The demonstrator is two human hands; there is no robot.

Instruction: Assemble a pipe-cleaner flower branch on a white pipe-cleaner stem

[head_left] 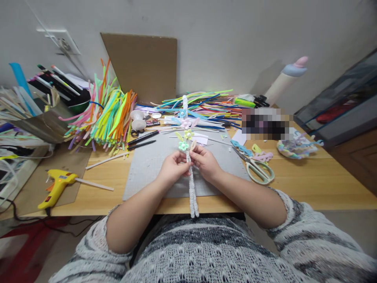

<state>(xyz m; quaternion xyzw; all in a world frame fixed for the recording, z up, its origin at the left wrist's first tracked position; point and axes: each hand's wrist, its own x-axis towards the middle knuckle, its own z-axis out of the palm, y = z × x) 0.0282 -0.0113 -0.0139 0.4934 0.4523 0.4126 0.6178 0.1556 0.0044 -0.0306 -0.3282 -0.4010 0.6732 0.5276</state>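
Observation:
A long white pipe-cleaner stem [192, 188] stretches over the middle of the desk toward my body, its near end split into two strands. Pastel flowers sit along its far half: a blue one [182, 113], a pink one [186, 123], a yellow one [188, 134] and a mint-green one [183, 146]. My left hand [176, 167] is closed around the stem just below the mint flower. From the other side, my right hand [205, 160] pinches at the same spot, where a small cream pipe-cleaner loop [193, 146] stands up by its fingertips. The exact contact is partly hidden.
A grey cutting mat [147, 173] lies under my hands. Scissors [259, 171] rest to the right, near a pastel woven dish [296, 148]. On the left are a yellow glue gun [59, 184] and bundled pipe cleaners [110, 118]. Black pens [143, 139] lie at the mat's edge.

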